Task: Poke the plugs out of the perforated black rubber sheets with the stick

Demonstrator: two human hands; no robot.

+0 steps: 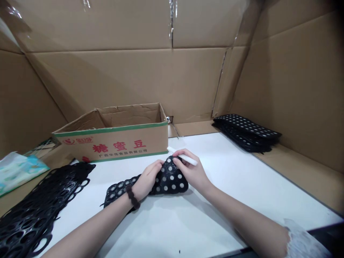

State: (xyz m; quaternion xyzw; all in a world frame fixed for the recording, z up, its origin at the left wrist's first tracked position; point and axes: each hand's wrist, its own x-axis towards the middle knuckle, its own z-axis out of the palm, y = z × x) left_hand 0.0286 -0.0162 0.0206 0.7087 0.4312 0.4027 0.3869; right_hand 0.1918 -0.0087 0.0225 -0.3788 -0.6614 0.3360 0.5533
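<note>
A black sheet with rows of pale round dots (172, 179) lies on the white table in front of me, its right part bent upward. My left hand (146, 179) is closed on the sheet near its middle, a dark band round the wrist. At the raised upper corner, my right hand (192, 170) pinches the sheet's edge between thumb and fingers. A white pen-like stick (185, 157) also rests in that right hand, pointing up and left. Part of the sheet is hidden behind my left hand.
An open cardboard box (129, 139) with red lettering stands at the back left. Black sheets full of round holes (34, 204) are heaped at the left, near a tissue pack (21, 172). A stack of dotted black sheets (245, 130) sits back right. Cardboard walls (129, 71) surround the table.
</note>
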